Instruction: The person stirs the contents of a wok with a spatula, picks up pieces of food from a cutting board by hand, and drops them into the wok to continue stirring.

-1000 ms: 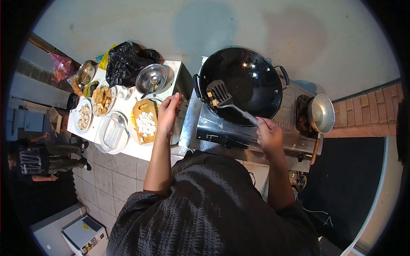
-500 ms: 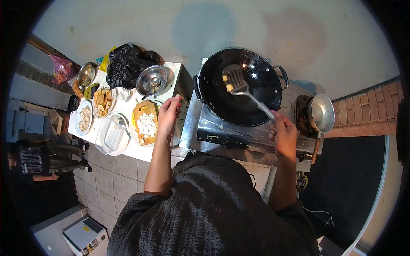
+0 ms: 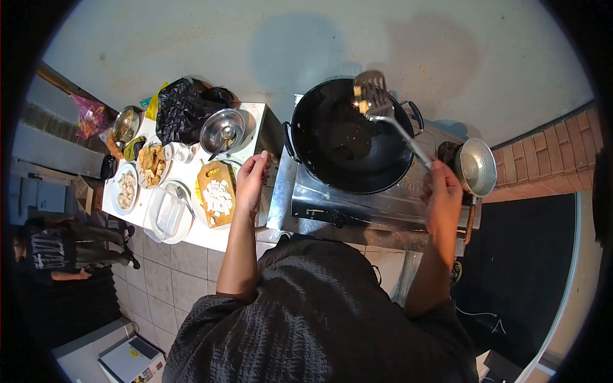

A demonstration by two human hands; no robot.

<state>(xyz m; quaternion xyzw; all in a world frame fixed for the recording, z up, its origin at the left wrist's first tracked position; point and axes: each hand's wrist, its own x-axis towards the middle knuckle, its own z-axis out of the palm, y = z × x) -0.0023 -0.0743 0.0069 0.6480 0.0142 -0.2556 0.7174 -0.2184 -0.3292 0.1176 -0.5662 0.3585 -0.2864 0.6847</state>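
My right hand is closed round the handle of a metal slotted spatula. The spatula's head is raised over the upper right of a black wok, with small golden pieces by its left edge. A little oil shows in the bottom of the wok, which stands on a metal stove. My left hand is held up, fingers bent together, between the wok and a cutting board with white cubes. Whether its fingers hold anything is too small to tell.
On the white table are a steel bowl, a black bag, plates of food and a clear plastic container. A hammered metal pot stands right of the wok. Another person is at the far left.
My right hand has moved right with the spatula, whose head is now up near the wok's far right rim. My left hand has hardly moved. The view has shifted slightly.
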